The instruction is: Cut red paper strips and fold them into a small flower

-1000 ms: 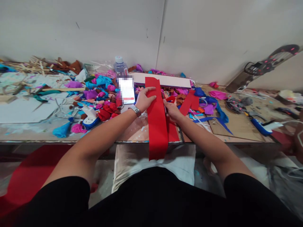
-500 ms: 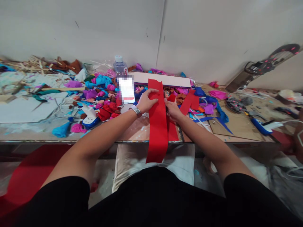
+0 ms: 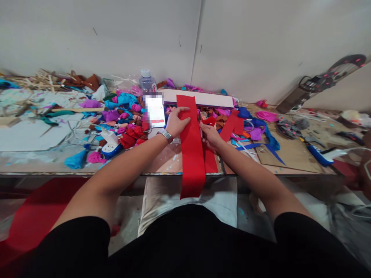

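A long red strip [image 3: 191, 154], crepe paper or cloth, runs from the back of the table down over its front edge. My left hand [image 3: 177, 122], wearing a wristwatch [image 3: 165, 135], grips the strip's upper part from the left, thumb and index finger across its face. Close by the strip's right edge my right hand [image 3: 211, 135] is closed in a pinch. What sits between those fingertips is too small to make out. Beneath and to the right lies another red piece [image 3: 211, 161], partly covered by the strip.
Crumpled colourful scraps [image 3: 127, 116] crowd the table. Behind them stand a bottle [image 3: 148, 84] and a lit phone [image 3: 155, 111]. A white-and-blue power socket [image 3: 110, 148] sits left, a blue-and-white tool [image 3: 320, 154] right. A pale board [image 3: 203, 98] lies along the back.
The strip's upper end has swung a little left and lies flatter, with my left hand shifting slightly with it. My right hand has moved slightly down and left.
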`<state>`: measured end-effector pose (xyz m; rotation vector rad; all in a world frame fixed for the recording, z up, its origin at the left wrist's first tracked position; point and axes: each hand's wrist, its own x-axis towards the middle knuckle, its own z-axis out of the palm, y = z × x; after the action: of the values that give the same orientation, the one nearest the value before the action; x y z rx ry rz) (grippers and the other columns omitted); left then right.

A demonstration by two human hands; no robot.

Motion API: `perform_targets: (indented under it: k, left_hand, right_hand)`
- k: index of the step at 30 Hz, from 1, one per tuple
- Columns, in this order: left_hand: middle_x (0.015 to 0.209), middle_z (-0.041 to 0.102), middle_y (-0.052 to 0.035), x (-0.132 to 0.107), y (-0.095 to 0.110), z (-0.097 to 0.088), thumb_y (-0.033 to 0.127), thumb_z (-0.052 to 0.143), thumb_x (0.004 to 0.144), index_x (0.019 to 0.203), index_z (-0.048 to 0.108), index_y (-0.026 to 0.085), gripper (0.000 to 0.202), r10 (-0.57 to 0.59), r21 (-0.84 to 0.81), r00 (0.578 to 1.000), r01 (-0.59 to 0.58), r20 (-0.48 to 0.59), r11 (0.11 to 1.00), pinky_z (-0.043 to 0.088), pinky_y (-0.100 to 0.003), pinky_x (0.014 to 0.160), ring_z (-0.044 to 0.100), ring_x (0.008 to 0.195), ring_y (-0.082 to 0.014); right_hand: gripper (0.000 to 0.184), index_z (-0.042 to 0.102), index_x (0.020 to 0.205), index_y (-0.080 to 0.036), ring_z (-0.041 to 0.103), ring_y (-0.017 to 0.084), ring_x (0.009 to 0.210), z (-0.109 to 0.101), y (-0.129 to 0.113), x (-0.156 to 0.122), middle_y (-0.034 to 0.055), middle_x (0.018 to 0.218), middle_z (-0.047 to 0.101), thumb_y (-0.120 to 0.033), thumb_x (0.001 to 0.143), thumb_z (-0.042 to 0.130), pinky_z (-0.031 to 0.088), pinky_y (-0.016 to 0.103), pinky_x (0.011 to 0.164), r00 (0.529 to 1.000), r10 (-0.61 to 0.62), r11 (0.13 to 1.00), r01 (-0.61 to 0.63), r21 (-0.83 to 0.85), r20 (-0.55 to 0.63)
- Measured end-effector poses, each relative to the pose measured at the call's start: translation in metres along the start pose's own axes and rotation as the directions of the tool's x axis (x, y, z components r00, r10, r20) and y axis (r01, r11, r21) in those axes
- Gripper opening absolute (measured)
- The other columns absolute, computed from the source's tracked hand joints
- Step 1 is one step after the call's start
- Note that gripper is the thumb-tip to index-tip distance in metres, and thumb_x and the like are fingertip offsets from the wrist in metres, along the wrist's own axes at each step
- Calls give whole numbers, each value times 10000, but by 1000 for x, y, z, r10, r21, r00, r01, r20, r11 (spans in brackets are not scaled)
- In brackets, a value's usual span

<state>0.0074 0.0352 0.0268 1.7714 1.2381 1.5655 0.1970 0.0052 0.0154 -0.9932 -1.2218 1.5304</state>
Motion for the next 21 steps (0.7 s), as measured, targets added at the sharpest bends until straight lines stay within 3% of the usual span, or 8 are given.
perform_targets:
  k: [9,21]
  left_hand:
    - [1245,756,-66,-4,8,1,122,731,784,1161,715,211,387,10,34,998,-12,67,999,530,-469,1154,697,1174,-252]
    - [1265,744,-69,-9,12,4,115,747,778,1169,698,204,403,24,39,994,-28,104,999,501,-459,1185,680,1218,-250]
  right_hand:
    - [576,518,597,-203,381,56,352,2,-5,-3,-61,439,501,-641,882,760,245,195,326,999,17,1000,-18,-21,-36]
    - [568,534,613,-201,366,48,327,-2,-7,-1,-63,434,505,-647,889,752,249,184,306,999,6,1000,-5,1,-33]
